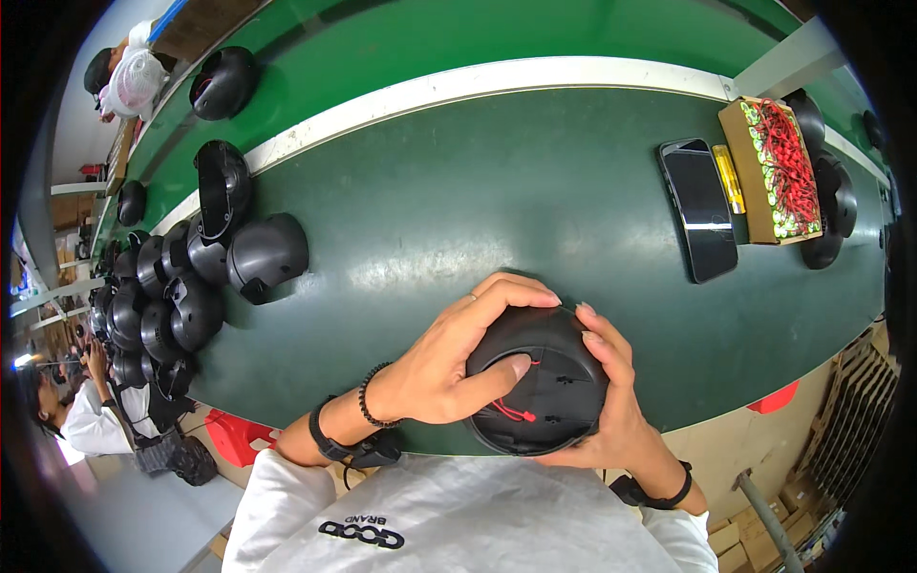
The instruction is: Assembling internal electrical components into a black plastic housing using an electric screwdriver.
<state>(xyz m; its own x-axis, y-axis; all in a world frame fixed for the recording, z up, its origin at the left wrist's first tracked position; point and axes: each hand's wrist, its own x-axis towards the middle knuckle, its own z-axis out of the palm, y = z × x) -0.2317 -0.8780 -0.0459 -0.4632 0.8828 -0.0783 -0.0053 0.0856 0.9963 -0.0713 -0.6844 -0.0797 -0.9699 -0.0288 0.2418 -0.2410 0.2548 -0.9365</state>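
A round black plastic housing (559,406) is held between my two hands at the near edge of the dark green table. Its hollow side faces up, and a short red wire with a small connector (513,413) lies inside. My left hand (463,358) grips the far left of the rim, its thumb reaching into the hollow by the wire. Around the right side wraps my right hand (616,392), fingers on the rim and palm below. The underside of the housing is hidden.
Many black housings (267,253) are heaped at the left. To the right lie a phone (702,210), a yellow cylindrical cell (729,179) and a cardboard box (755,191) of cells with red wires (788,162). Behind a white rail (458,84) runs a green belt (497,33). Other people work at the far left.
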